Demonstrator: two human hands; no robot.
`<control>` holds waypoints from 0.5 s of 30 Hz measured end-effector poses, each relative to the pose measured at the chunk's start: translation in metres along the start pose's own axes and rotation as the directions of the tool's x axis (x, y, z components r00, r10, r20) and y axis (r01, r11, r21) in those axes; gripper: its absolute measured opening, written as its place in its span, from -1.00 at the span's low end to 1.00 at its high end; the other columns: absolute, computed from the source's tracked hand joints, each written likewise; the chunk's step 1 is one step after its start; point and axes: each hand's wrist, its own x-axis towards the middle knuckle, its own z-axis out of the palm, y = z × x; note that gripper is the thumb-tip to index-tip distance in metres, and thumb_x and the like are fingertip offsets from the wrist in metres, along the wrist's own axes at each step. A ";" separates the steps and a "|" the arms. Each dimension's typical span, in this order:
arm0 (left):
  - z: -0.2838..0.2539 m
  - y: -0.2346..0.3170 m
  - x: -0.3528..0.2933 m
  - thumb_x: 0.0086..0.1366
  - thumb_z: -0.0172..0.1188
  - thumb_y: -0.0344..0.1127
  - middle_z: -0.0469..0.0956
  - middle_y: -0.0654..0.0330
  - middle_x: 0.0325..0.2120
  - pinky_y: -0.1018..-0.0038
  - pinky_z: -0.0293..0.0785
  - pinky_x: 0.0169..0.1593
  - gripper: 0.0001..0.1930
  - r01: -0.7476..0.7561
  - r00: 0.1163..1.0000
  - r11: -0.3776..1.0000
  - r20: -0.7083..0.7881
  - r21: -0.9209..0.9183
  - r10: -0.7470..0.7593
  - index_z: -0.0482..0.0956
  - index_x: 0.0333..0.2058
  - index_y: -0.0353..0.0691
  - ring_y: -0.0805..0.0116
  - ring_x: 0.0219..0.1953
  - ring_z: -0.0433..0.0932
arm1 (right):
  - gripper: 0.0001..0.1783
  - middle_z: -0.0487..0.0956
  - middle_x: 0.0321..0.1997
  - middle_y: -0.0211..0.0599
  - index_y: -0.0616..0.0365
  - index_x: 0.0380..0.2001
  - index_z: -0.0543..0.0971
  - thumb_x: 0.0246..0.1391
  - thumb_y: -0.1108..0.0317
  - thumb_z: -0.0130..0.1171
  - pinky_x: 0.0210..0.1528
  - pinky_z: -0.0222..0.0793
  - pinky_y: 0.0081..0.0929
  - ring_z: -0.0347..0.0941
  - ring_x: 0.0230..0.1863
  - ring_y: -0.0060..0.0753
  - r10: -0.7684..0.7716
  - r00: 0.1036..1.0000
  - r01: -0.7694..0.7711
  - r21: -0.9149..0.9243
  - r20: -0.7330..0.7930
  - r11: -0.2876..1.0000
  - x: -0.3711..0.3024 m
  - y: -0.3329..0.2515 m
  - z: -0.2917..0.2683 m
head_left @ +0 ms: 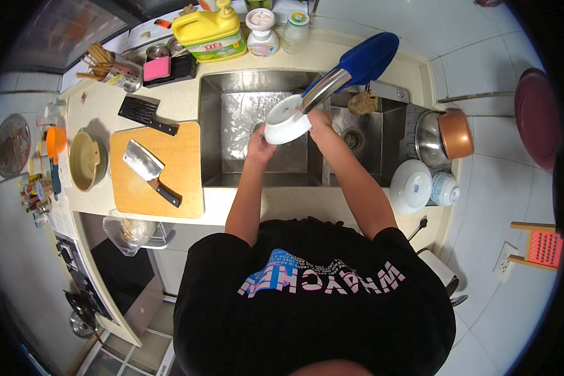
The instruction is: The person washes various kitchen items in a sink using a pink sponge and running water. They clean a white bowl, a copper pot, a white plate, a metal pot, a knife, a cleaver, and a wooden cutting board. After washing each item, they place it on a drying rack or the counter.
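A white bowl (281, 128) is held tilted over the large left sink basin (232, 169), close to the tip of a metal faucet spout (324, 91) with a blue upper part. My left hand (261, 148) grips its near left rim, thumb along the side. At its right edge my right hand (320, 123) is closed on it, its fingers partly hidden by the bowl and the spout. Wet, shiny patches show on the basin floor. Whether water is running cannot be made out.
Left of the sink, a cleaver (145, 164) lies on a wooden cutting board (187, 147), beside a black knife (145, 113) and a beige basket (84, 160). A yellow detergent jug (210, 37) stands behind. At right are a white dish (410, 186) and a copper-coloured pot (457, 135).
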 end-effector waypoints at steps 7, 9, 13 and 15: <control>0.033 -0.007 -0.002 0.21 0.13 0.06 0.41 0.07 0.04 0.17 0.34 0.15 -0.38 0.032 0.984 0.989 0.171 0.147 -0.058 0.29 0.11 -0.24 0.16 0.07 0.42 | -0.35 0.53 -0.18 -0.21 0.31 -0.20 0.49 -0.50 0.36 0.47 -0.09 0.36 -0.42 0.46 -0.16 -0.29 -0.248 0.966 0.257 -0.256 0.068 0.932 -0.039 -0.044 0.008; 0.038 -0.007 -0.008 0.17 0.15 0.14 0.37 0.10 0.08 0.13 0.32 0.13 -0.34 0.088 0.970 0.963 0.200 0.253 -0.141 0.29 0.13 -0.13 0.14 0.09 0.39 | -0.37 0.54 -0.21 -0.22 0.30 -0.20 0.49 -0.47 0.32 0.45 -0.14 0.38 -0.42 0.48 -0.20 -0.30 -0.360 0.924 0.381 -0.352 0.126 0.855 -0.050 -0.044 0.008; 0.032 0.000 -0.027 0.13 0.04 0.32 0.29 0.14 0.16 -0.01 0.22 0.13 -0.24 0.194 0.980 0.875 -0.055 0.443 -0.190 0.22 0.19 0.00 0.08 0.15 0.30 | -0.46 0.61 -0.29 -0.08 0.22 -0.27 0.56 -0.42 0.19 0.36 -0.17 0.43 -0.35 0.56 -0.20 -0.13 -0.457 0.842 0.534 -0.568 0.287 0.626 -0.086 -0.029 0.011; 0.027 0.002 -0.039 0.11 -0.02 0.40 0.27 0.14 0.17 -0.10 0.14 0.14 -0.18 0.204 0.976 0.824 -0.046 0.529 -0.212 0.17 0.22 0.00 0.04 0.17 0.26 | -0.51 0.61 -0.35 -0.03 0.22 -0.29 0.55 -0.40 0.21 0.34 -0.18 0.44 -0.30 0.56 -0.25 -0.03 -0.533 0.791 0.596 -0.573 0.299 0.563 -0.102 -0.018 0.013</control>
